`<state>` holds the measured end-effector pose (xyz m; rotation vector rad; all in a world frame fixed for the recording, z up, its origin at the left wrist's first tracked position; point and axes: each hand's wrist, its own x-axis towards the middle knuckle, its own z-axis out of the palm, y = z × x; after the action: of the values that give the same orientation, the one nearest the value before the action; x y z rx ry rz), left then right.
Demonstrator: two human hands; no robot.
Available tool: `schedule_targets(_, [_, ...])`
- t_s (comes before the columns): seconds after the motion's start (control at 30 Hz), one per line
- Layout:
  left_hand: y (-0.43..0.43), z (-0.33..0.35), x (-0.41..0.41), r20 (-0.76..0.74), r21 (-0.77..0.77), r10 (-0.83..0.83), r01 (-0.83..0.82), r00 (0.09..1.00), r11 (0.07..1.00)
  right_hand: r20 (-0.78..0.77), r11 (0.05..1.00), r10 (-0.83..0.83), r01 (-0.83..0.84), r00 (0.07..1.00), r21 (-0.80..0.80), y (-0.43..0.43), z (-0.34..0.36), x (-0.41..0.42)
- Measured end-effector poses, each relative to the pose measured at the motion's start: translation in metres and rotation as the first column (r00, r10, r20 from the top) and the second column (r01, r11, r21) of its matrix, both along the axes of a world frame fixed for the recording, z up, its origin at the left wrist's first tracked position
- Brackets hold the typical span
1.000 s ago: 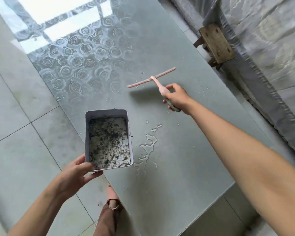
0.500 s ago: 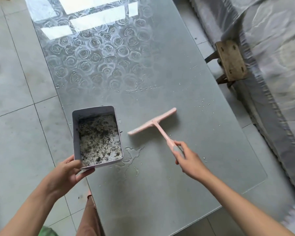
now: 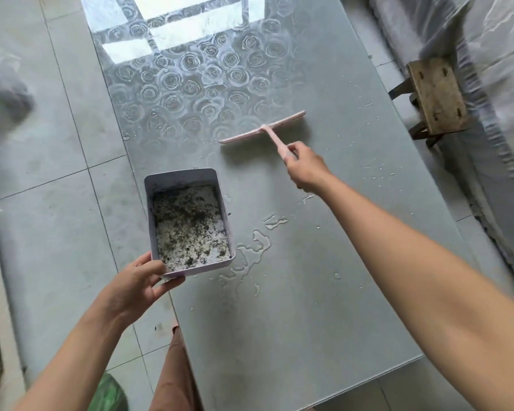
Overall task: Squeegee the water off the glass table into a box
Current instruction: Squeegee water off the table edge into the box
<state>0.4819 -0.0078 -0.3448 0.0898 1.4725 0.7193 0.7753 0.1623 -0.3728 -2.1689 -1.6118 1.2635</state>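
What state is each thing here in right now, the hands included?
Squeegee: held by its handle over the table, beyond the puddle.
Box: open-topped, dark specks and wet residue inside, held at the table's edge.
Water: puddled on the glass beside the box, droplets scattered around.
Glass table: wet in patches.
Left hand: grips the box's near corner.
Right hand: grips the squeegee handle.

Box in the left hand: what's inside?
The box holds dark debris scattered over a whitish, wet-looking layer. The left hand grips its near corner, thumb on the rim, hiding that bit. Liquid depth cannot be told.
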Motion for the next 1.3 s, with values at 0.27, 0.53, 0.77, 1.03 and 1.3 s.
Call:
schedule_targets(0.27, [-0.006,0.004,0.013,0.023,-0.056,0.002,-0.001,1.0,0.998,0.064,0.989,-0.026,0.035,0.998,-0.147,-0.188,0.016,0.037])
schedule_targets(0.53, [-0.005,0.01,0.015,0.063,-0.064,-0.095,0.099,0.993,0.993,0.166,0.975,-0.219,0.222,0.962,0.001,-0.189,0.043,0.065])
schedule_targets(0.77, [-0.007,0.015,0.012,0.045,-0.065,-0.181,0.184,0.982,0.981,0.184,0.752,-0.642,0.658,0.744,-0.037,-0.188,0.018,0.062])
schedule_targets(1.03, [-0.001,0.018,0.002,0.031,-0.077,-0.283,0.285,0.958,0.955,-0.156,0.662,-0.74,0.668,0.654,-0.341,-0.254,0.035,-0.072])
schedule_targets(1.3, [0.0,0.026,0.003,0.049,-0.066,-0.38,0.383,0.924,0.921,-0.147,0.362,-0.929,0.916,0.339,-0.175,-0.222,0.054,0.087])
